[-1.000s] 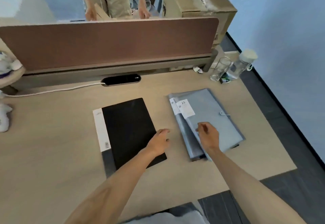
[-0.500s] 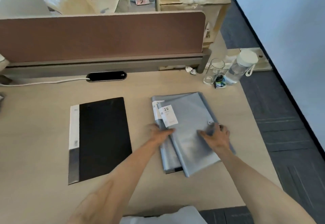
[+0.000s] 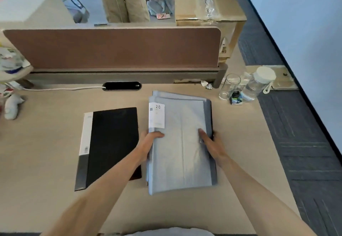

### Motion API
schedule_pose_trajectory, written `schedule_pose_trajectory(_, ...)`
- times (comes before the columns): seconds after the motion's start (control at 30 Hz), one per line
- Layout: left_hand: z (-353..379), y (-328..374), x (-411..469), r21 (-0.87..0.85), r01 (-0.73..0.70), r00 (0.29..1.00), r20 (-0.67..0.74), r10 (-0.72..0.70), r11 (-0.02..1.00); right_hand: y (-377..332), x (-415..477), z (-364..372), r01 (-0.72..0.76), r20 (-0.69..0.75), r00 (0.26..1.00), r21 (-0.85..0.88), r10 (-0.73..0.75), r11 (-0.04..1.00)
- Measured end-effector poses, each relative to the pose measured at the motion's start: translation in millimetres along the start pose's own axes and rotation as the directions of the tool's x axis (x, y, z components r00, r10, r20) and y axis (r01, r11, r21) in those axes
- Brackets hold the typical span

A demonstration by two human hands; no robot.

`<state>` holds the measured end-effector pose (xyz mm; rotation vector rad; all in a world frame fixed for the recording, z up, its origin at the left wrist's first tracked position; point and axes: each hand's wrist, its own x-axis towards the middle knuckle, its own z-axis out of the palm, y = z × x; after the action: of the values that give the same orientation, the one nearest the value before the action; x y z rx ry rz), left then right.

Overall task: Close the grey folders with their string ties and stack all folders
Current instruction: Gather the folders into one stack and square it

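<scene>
A pile of grey folders (image 3: 180,148) lies on the desk right of centre, squared up, with a white label marked 20 at its top left. My left hand (image 3: 149,144) grips the pile's left edge, thumb on top. My right hand (image 3: 211,145) holds its right edge, fingers on the top cover. The string ties are hidden. A black folder (image 3: 111,146) with a white and grey spine lies flat to the left, apart from the pile.
A brown divider panel (image 3: 114,47) runs along the desk's far edge, with a black cable port (image 3: 122,86) below it. A drinking glass (image 3: 229,86), a small dark bottle (image 3: 236,97) and a plastic water bottle (image 3: 257,83) stand at the back right. A person stands behind the divider.
My left hand left the black folder and took the grey pile's left edge. My right hand moved to its right edge. The skewed grey folders now lie squared together.
</scene>
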<state>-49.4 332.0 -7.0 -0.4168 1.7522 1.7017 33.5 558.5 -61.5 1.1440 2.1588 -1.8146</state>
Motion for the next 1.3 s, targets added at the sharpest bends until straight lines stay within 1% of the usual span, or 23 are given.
schedule_pose_trajectory(0.07, -37, 6, -6, -0.030, -0.046, 0.999, -0.012, 0.045, 0.999, -18, -7, 30, 0.026, 0.075, 0.997, 0.045, -0.029, 0.999)
schedule_pose_trajectory(0.17, -100, 7, -10, -0.090, -0.068, 0.992, -0.115, 0.057, 0.994, -42, -14, 87, 0.083, 0.156, 0.983, 0.055, -0.091, 0.995)
schedule_pose_trajectory(0.2, -123, 4, -10, -0.075, -0.088, 0.980, -0.183, 0.073, 0.993, -49, -17, 109, 0.090, 0.192, 0.977, 0.037, -0.095, 0.995)
schedule_pose_trajectory(0.27, -167, 0, -5, 0.009, -0.097, 0.936, -0.339, 0.094, 0.995, -63, -23, 154, 0.090, 0.241, 0.967, -0.006, -0.086, 0.996)
schedule_pose_trajectory(0.33, -200, -1, 0, 0.033, -0.082, 0.900, -0.426, 0.088, 0.996, -71, -24, 194, 0.089, 0.248, 0.966, -0.053, -0.073, 0.995)
schedule_pose_trajectory(0.37, -214, -2, 4, 0.024, -0.082, 0.894, -0.440, 0.084, 0.996, -71, -23, 214, 0.076, 0.244, 0.968, -0.089, -0.052, 0.993)
schedule_pose_trajectory(0.43, -236, -3, 18, 0.039, -0.052, 0.905, -0.422, 0.064, 0.998, -69, -18, 246, 0.050, 0.204, 0.979, -0.171, -0.014, 0.984)
schedule_pose_trajectory(0.5, -251, -9, 32, 0.148, 0.003, 0.918, -0.394, 0.056, 0.989, -57, -10, 265, 0.003, 0.161, 0.986, -0.320, 0.052, 0.947)
schedule_pose_trajectory(0.53, -258, -14, 41, 0.222, 0.031, 0.920, -0.388, 0.059, 0.974, -49, -6, 273, -0.026, 0.144, 0.985, -0.419, 0.094, 0.908)
schedule_pose_trajectory(0.57, -263, -18, 47, 0.287, 0.061, 0.923, -0.381, 0.056, 0.956, -45, -6, 279, -0.048, 0.114, 0.987, -0.477, 0.116, 0.878)
schedule_pose_trajectory(0.6, -267, -21, 51, 0.319, 0.084, 0.925, -0.376, 0.044, 0.944, -42, -8, 284, -0.067, 0.087, 0.988, -0.499, 0.126, 0.864)
schedule_pose_trajectory(0.7, -273, -24, 52, 0.250, 0.125, 0.945, -0.325, -0.039, 0.960, -40, -15, 294, -0.066, 0.020, 0.996, -0.482, 0.086, 0.873)
schedule_pose_trajectory(0.77, -272, -26, 52, 0.226, 0.126, 0.947, -0.318, -0.049, 0.966, -38, -20, 297, -0.028, 0.028, 0.998, -0.496, 0.048, 0.868)
schedule_pose_trajectory(0.8, -273, -25, 53, 0.212, 0.118, 0.950, -0.308, -0.048, 0.970, -38, -24, 299, -0.026, 0.018, 0.999, -0.487, 0.039, 0.873)
schedule_pose_trajectory(0.9, -276, -21, 50, 0.091, 0.155, 0.954, -0.272, -0.125, 0.984, -34, -30, 298, -0.021, 0.015, 0.999, -0.467, 0.031, 0.884)
schedule_pose_trajectory(1.0, -267, -30, 40, 0.052, 0.179, 0.961, -0.223, -0.163, 0.983, -32, -37, 284, -0.015, 0.010, 1.000, -0.455, 0.022, 0.890)
schedule_pose_trajectory(1.1, -245, -28, 24, 0.085, 0.115, 0.966, -0.241, -0.091, 0.990, -19, -39, 255, -0.034, 0.031, 0.998, -0.426, 0.052, 0.904)
schedule_pose_trajectory(1.17, -231, -20, 15, 0.122, 0.020, 0.974, -0.227, 0.008, 0.992, -13, -42, 232, -0.030, 0.054, 0.997, -0.350, 0.053, 0.936)
schedule_pose_trajectory(1.23, -217, -9, 5, 0.149, -0.088, 0.978, -0.176, 0.114, 0.985, -19, -49, 213, -0.022, 0.077, 0.996, -0.185, 0.037, 0.983)
schedule_pose_trajectory(1.3, -201, 2, -10, 0.149, -0.203, 0.966, -0.129, 0.223, 0.968, -35, -55, 195, 0.017, 0.086, 0.996, 0.046, -0.021, 0.999)
